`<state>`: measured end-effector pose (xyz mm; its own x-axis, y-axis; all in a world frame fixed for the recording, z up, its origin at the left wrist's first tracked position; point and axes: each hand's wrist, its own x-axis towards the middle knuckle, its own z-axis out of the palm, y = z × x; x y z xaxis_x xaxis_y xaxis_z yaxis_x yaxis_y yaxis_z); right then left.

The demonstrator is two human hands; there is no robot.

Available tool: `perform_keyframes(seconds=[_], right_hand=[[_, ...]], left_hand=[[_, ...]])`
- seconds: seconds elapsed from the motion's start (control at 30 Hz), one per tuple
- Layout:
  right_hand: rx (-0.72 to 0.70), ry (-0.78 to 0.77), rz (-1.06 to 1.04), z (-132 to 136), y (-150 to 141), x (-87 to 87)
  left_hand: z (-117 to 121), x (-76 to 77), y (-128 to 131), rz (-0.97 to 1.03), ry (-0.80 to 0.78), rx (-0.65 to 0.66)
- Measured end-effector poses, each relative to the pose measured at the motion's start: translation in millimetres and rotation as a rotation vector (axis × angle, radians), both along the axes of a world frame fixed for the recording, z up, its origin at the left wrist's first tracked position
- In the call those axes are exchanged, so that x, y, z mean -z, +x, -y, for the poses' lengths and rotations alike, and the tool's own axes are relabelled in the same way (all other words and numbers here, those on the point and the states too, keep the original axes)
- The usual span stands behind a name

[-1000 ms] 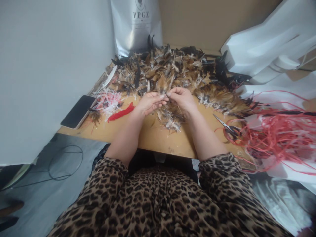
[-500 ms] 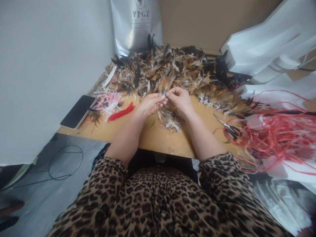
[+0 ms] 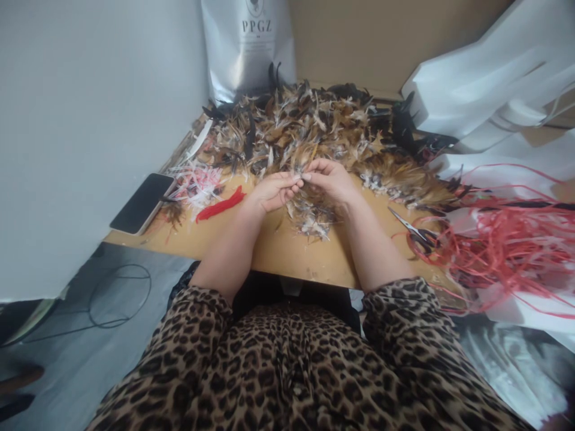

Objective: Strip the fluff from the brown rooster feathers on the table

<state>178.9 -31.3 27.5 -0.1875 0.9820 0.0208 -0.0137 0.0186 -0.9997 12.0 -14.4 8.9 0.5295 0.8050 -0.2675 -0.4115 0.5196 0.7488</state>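
My left hand (image 3: pixel 272 190) and my right hand (image 3: pixel 330 179) meet fingertip to fingertip over the near edge of a big heap of brown, black and white feathers (image 3: pixel 314 129). Both hands are closed in a pinch on a small bunch of brown feathers (image 3: pixel 300 160) that fans up between them. Below my hands a smaller clump of pale feathers (image 3: pixel 309 218) lies on the wooden table (image 3: pixel 278 251).
A phone (image 3: pixel 142 202) lies at the table's left edge, beside a red strip (image 3: pixel 221 205) and pink-white scraps (image 3: pixel 197 182). Scissors (image 3: pixel 415 230) lie to the right, next to a tangle of red string (image 3: pixel 498 245). A silver bag (image 3: pixel 248 45) stands behind; white sheets (image 3: pixel 489 90) lean at right.
My fingertips have shifted slightly on the feather bunch; the right hand's fingers have lowered a little. Nothing else has moved.
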Motion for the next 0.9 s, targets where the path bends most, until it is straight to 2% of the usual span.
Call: perform_keyframes(seconds=[0.37,0.57,0.9], right_hand=[[0.131,0.131,0.106,0.9,-1.5,-2.0],[0.144,0.168,0.168,-0.7,-2.2,0.3],[0.131,0.047,0.127,-0.4,-0.4,0.2]], left_hand=[[-0.4,0.8,-0.1,-0.111,0.139,-0.04],[0.2,0.7,1.7,-0.145,0.169,-0.047],[4.5,-2.7,4.1,-0.251,0.237,-0.038]])
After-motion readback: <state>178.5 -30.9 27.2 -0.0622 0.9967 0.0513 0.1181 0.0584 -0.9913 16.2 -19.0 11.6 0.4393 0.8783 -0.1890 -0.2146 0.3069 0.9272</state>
